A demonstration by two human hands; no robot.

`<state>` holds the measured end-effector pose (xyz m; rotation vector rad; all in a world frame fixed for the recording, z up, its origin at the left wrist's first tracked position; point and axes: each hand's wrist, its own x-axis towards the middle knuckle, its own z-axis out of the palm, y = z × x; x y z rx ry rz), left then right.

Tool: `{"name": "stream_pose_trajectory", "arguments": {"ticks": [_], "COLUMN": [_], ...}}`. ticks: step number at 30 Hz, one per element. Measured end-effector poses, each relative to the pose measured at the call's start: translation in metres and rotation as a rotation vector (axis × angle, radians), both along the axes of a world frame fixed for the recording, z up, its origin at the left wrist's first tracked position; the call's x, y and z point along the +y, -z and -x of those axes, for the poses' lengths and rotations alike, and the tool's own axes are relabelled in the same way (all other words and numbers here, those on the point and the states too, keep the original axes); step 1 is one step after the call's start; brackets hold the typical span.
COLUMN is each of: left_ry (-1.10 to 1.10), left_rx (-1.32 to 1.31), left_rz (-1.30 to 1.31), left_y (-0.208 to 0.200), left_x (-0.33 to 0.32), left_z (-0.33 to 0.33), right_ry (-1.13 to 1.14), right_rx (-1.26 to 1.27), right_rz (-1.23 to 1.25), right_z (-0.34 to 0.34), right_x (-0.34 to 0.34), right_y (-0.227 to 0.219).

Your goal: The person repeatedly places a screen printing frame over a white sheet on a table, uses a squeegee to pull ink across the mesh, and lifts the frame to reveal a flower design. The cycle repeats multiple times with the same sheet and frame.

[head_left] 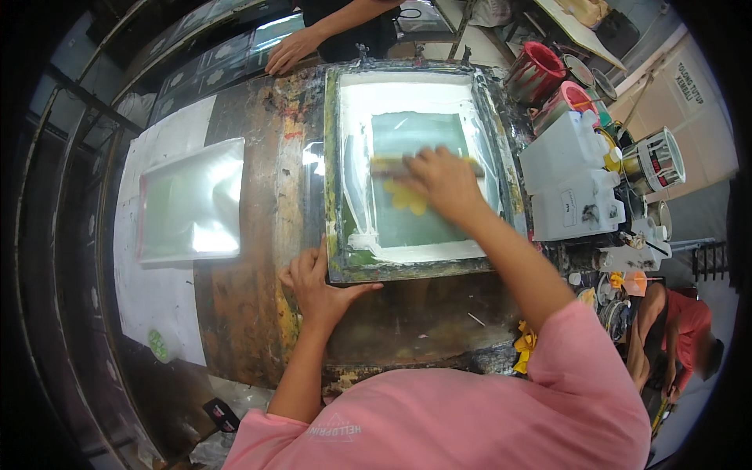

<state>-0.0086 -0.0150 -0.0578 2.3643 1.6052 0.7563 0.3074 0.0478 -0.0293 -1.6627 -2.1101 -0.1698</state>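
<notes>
My right hand (442,182) is closed around a squeegee (381,166), slightly blurred, laid across the mesh of a screen-printing frame (423,271). Just below the blade a yellow flower shape (409,200) shows on the green-grey mesh, which has a white border. At the frame's near left corner is my left hand (313,286), its fingers spread along the side and its thumb stretched along the near edge. Clamps (363,52) stand at the far edge of the frame.
A stack of clear plastic sheets (192,202) lies on white board at the left. White jugs (576,205) and paint-stained cans (536,72) crowd the right. Across the table a co-worker's hand (294,52) rests on the edge. Another person (689,333) sits at the lower right.
</notes>
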Motion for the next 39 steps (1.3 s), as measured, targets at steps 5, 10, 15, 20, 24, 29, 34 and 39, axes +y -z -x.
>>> {"name": "stream_pose_trajectory", "arguments": {"ticks": [5,10,15,20,24,29,34,39], "left_ry": [0.018,0.092,0.118,0.097,0.086,0.076,0.162,0.158], "left_rx": [-0.02,-0.161,-0.189,-0.189,-0.161,-0.528,-1.174,-0.519], "left_rz": [-0.08,-0.074,-0.067,-0.101,-0.12,0.068,0.199,0.035], "left_y": [-0.002,0.0,0.005,0.01,0.009,-0.02,-0.079,-0.085], "left_x": [0.001,0.001,0.001,-0.001,-0.001,-0.005,0.009,0.023], "left_z": [0.0,0.002,0.005,0.003,0.004,-0.011,-0.039,-0.034], "right_ry": [0.017,-0.013,0.095,0.04,-0.008,0.023,0.074,0.079], "right_rx": [-0.047,-0.086,-0.145,-0.108,-0.094,-0.052,-0.156,-0.135], "right_rz": [0.263,0.205,0.04,0.149,0.323,0.204,-0.207,-0.435], "right_z": [-0.042,-0.064,-0.041,0.006,0.04,0.048,0.052,0.032], "right_x": [0.102,0.14,0.094,-0.022,-0.107,-0.114,-0.107,-0.042], "right_y": [-0.037,-0.038,0.001,-0.023,-0.052,-0.097,-0.152,-0.207]}}
